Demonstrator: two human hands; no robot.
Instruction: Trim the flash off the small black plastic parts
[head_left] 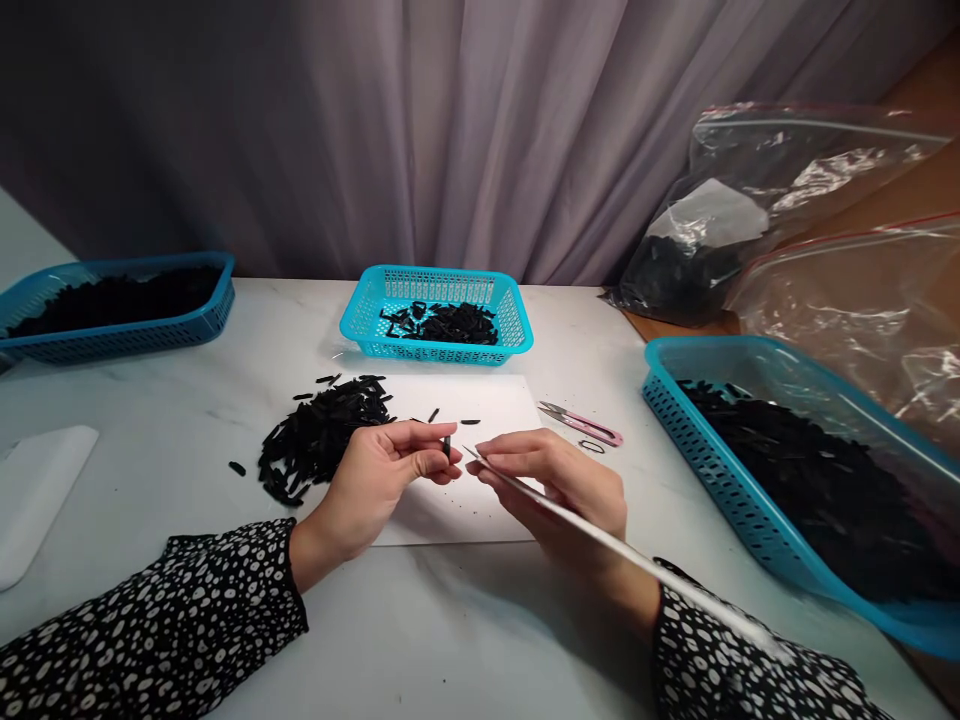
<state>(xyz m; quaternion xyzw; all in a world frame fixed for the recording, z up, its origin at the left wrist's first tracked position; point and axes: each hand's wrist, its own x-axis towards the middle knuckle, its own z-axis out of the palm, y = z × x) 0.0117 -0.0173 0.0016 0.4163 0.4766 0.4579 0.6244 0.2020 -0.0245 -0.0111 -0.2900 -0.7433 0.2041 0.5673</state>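
One black piece (448, 447) upright, pinched between thumb and fingers in left hand's grip (371, 482); right hand's grip (566, 490) holds slim pale tool (585, 522), tip just beside piece. Black pile (324, 432) left of left grip.

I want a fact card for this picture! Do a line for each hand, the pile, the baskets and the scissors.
Left hand: pinches one small black piece
Right hand: holds a long white tool, its thin tip pointing toward that piece, not touching it
Pile: many black pieces, at the left side of the white sheet
Baskets: left basket, back basket, right basket; all blue, all holding black pieces
Scissors: pink handle, lying right of the sheet
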